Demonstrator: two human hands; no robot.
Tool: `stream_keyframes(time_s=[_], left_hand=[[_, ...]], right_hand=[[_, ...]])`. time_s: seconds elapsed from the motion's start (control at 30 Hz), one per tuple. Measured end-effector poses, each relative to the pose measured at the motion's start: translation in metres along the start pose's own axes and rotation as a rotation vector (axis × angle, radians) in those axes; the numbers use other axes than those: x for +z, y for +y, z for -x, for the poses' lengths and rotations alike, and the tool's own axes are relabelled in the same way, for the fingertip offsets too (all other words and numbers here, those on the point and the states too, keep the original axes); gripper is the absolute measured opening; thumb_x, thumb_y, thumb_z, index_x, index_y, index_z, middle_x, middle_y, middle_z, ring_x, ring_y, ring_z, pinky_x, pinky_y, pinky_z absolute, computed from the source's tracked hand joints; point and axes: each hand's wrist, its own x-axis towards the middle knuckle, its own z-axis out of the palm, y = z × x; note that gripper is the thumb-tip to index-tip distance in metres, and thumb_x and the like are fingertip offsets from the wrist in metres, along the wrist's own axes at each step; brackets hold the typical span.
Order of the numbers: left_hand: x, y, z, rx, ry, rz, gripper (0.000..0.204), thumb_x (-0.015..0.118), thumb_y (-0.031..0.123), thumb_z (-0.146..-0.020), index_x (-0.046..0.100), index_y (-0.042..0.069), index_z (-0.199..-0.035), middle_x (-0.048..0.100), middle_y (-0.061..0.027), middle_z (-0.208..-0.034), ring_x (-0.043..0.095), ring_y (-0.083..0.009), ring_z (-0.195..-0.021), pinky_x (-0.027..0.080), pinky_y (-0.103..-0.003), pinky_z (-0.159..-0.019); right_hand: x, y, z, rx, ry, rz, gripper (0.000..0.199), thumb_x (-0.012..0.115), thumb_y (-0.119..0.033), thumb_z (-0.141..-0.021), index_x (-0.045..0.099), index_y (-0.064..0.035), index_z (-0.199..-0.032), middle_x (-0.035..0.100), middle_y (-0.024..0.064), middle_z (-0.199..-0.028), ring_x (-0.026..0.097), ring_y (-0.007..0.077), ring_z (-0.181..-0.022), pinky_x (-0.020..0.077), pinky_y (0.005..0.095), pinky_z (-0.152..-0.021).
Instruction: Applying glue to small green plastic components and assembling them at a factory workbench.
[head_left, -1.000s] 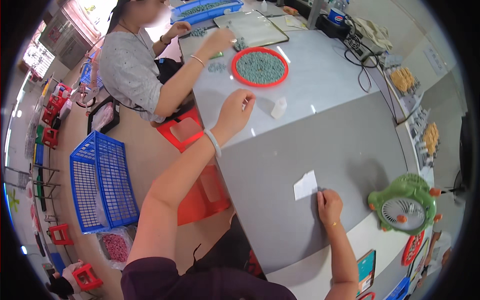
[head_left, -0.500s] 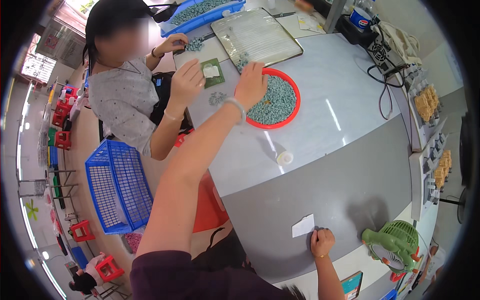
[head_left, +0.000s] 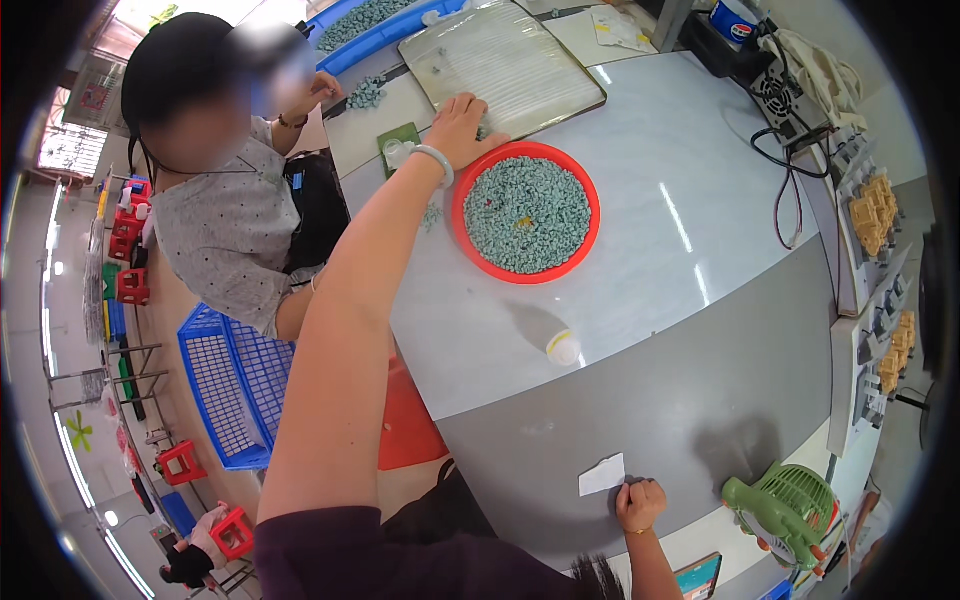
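My left hand (head_left: 460, 132) reaches far across the table, palm down with its thumb out to the side. It lies over the near left edge of a shallow metal tray (head_left: 530, 70), where a few small grey-green pieces (head_left: 483, 130) show beside the fingers. Just below the hand stands a round red basin (head_left: 597, 215) full of such grey-green pieces (head_left: 530, 225). At the lower right my right hand (head_left: 641, 505) rests on the grey tabletop with curled fingers, against a piece of white paper (head_left: 602, 475). Whatever is inside those fingers is hidden.
A co-worker (head_left: 215, 190) sits at the left, one hand by a small heap of pieces (head_left: 366, 94). Also around are a blue bin (head_left: 400, 38), a blue crate (head_left: 235, 385), a small round container (head_left: 563, 348), a green fan (head_left: 790, 505) and black cables (head_left: 785, 160).
My left hand has gone from above the basin's rim to the tray's edge. The co-worker's raised near hand has dropped out of sight behind my arm. My right hand stays by the paper.
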Motion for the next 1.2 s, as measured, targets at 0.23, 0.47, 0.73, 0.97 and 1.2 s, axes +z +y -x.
stream_keyframes(time_s=[0.23,0.47,0.73,0.97,1.2], left_hand=[[0.01,-0.014,-0.017,0.034,-0.033,0.048,0.043,0.058,0.037,-0.08,0.051,0.001,-0.101,0.047,-0.0143,-0.108,0.044,-0.0322,-0.105,0.038,-0.039,-0.09],[0.003,-0.008,-0.003,0.108,0.016,0.034,0.038,0.057,0.034,-0.081,0.049,0.003,-0.1,0.047,-0.0148,-0.104,0.045,-0.0329,-0.1,0.037,-0.038,-0.089],[0.009,-0.023,-0.019,0.067,-0.105,0.082,0.04,0.055,0.038,-0.082,0.05,0.005,-0.104,0.046,-0.0141,-0.105,0.043,-0.0323,-0.103,0.037,-0.039,-0.089],[0.001,-0.013,-0.003,0.227,-0.024,-0.052,0.035,0.052,0.036,-0.084,0.049,0.012,-0.11,0.045,-0.0127,-0.107,0.043,-0.0316,-0.103,0.037,-0.04,-0.089],[0.008,-0.029,-0.016,0.163,-0.095,0.091,0.034,0.052,0.032,-0.085,0.046,0.013,-0.112,0.045,-0.0127,-0.106,0.044,-0.0311,-0.102,0.035,-0.038,-0.092]], right_hand=[[0.0,0.001,-0.002,-0.011,-0.001,-0.016,0.024,0.061,-0.006,-0.064,0.038,-0.0078,-0.056,0.042,0.009,-0.056,0.044,0.0282,-0.051,0.0345,0.0389,-0.046],[0.0,0.0,-0.003,0.01,-0.02,-0.022,0.024,0.06,-0.007,-0.064,0.038,-0.0078,-0.055,0.042,0.0089,-0.055,0.043,0.0283,-0.05,0.0339,0.0389,-0.045],[0.001,0.0,-0.004,-0.001,-0.01,-0.017,0.023,0.059,-0.007,-0.064,0.038,-0.0076,-0.055,0.042,0.009,-0.055,0.043,0.0282,-0.05,0.034,0.0389,-0.044],[0.0,0.0,-0.002,-0.002,-0.015,-0.019,0.023,0.059,-0.007,-0.064,0.038,-0.007,-0.055,0.043,0.0095,-0.056,0.043,0.0285,-0.051,0.0343,0.0392,-0.045],[0.002,0.001,-0.003,-0.01,-0.012,-0.025,0.023,0.058,-0.007,-0.065,0.037,-0.0065,-0.055,0.042,0.0098,-0.056,0.042,0.0286,-0.05,0.0332,0.0394,-0.045]])
